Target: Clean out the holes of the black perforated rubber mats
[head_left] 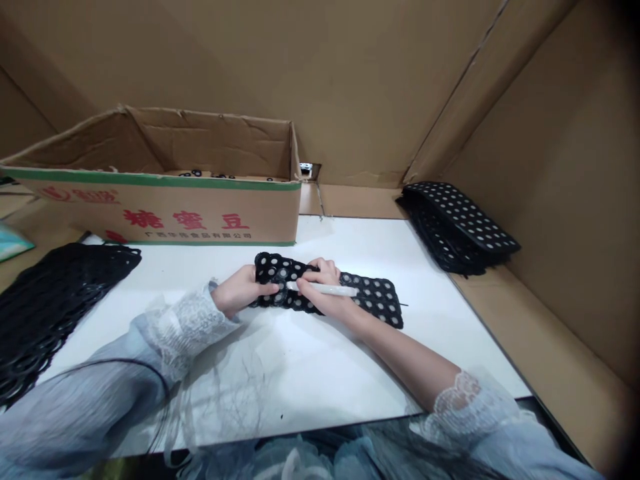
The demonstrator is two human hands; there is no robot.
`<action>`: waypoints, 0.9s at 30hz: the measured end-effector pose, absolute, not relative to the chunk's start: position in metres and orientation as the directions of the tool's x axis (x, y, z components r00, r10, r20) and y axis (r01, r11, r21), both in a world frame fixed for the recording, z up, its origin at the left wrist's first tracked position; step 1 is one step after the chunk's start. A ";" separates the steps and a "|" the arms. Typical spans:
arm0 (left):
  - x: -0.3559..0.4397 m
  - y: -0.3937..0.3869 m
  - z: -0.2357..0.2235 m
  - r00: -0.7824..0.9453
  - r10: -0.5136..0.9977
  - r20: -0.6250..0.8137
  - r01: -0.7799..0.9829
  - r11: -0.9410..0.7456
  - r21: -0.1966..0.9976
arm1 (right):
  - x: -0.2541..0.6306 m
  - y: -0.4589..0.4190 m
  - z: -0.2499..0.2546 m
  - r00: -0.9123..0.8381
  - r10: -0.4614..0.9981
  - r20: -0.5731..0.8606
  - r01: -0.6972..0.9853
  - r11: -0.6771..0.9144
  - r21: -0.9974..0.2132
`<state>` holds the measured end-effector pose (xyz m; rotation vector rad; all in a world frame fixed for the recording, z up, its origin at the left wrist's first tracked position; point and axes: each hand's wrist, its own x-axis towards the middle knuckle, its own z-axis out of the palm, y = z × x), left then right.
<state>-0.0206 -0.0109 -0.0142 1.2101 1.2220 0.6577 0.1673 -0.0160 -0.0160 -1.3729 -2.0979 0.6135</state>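
A black openwork strip with rows of pale round spots (373, 293) lies lengthwise on the white board in front of me. My left hand (243, 289) pinches its left end, thumb on top and fingers underneath. In my right hand (325, 293) is a white pen-like tool (333, 290), held across the strip with its tip pointing left toward my left thumb. The right fingers also rest on the strip, over its middle. Whether the tip touches the strip I cannot tell.
Behind the strip stands an open cardboard box (210, 210) with small black rings inside. A heap of black openwork pieces (60, 293) lies at the left. Stacked black spotted pieces (455, 223) sit at the right. Cardboard walls (350, 87) enclose the white board (300, 373).
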 end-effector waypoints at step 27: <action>-0.011 -0.015 -0.001 0.510 0.822 -0.253 0.145 0.208 0.967 | 0.177 -0.012 -0.011 -0.266 0.907 0.327 0.640 0.420 -0.644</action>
